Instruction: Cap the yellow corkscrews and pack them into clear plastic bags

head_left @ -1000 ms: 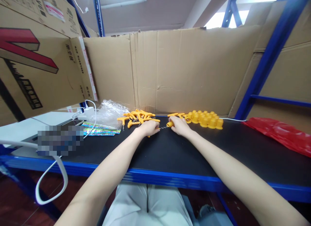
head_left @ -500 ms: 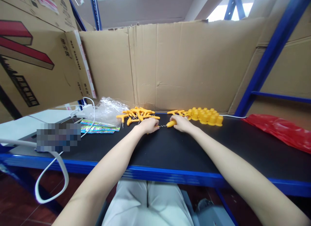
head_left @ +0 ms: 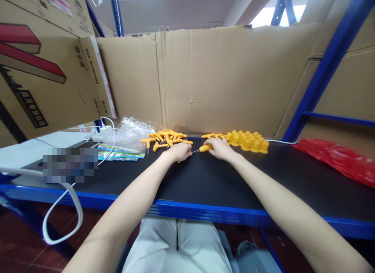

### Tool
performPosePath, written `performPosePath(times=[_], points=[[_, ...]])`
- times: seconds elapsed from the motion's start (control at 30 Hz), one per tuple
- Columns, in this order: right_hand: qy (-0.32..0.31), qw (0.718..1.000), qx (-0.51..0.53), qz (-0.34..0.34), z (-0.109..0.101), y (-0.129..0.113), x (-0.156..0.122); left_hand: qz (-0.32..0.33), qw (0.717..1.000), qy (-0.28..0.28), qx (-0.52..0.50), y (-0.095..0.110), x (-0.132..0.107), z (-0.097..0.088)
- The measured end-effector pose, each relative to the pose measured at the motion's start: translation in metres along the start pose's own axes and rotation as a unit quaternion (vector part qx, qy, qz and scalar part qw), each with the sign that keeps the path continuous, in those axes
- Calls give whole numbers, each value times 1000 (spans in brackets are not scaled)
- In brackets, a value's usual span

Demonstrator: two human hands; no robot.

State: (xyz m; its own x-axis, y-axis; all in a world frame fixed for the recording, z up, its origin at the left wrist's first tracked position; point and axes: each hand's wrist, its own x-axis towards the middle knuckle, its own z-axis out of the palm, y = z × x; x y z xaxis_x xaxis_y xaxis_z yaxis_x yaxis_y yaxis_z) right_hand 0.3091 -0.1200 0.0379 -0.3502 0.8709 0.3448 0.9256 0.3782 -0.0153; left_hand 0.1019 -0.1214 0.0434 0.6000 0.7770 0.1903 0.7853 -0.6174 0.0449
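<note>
My left hand [head_left: 179, 151] is clenched round an orange plastic T-handled corkscrew [head_left: 195, 151], and my right hand [head_left: 220, 148] pinches a small orange plastic sleeve [head_left: 205, 148] at its tip, near the black benchtop's [head_left: 205, 183] far edge. If I skew the sleeve, the spiral could jam or jab my fingers.

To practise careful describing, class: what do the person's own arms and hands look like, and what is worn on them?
The left arm and right arm are bare up to the picture's edge; no sleeves show. The left hand and right hand wear no gloves, and no watch, ring or bracelet shows. Pale grey trousers show between the arms.
</note>
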Motion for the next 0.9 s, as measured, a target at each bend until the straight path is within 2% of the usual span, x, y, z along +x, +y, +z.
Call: performPosePath(times=[0.17, 0.37, 0.47, 0.6, 0.7, 0.8, 0.9], points=[[10, 984, 157, -83, 7, -7, 4, 28, 999, 24, -12, 0, 1, 1], [63, 941, 326, -69, 9, -4, 8, -19, 995, 95, 17, 6, 0, -7], [90, 913, 394, -59, 15, 2, 12, -14, 991, 130, 2, 5, -1, -11], [112, 909, 398, -52, 19, 8, 15, 33, 983, 173, -48, -8, 2, -5], [126, 916, 378, -44, 18, 10, 14, 36, 980, 178, -85, -18, 6, 4], [129, 919, 370, -45, 17, 8, 13, 3, 978, 182, -102, -22, 8, 9], [131, 922, 361, -51, 16, 5, 12, -61, 977, 184, -94, -20, 7, 6]])
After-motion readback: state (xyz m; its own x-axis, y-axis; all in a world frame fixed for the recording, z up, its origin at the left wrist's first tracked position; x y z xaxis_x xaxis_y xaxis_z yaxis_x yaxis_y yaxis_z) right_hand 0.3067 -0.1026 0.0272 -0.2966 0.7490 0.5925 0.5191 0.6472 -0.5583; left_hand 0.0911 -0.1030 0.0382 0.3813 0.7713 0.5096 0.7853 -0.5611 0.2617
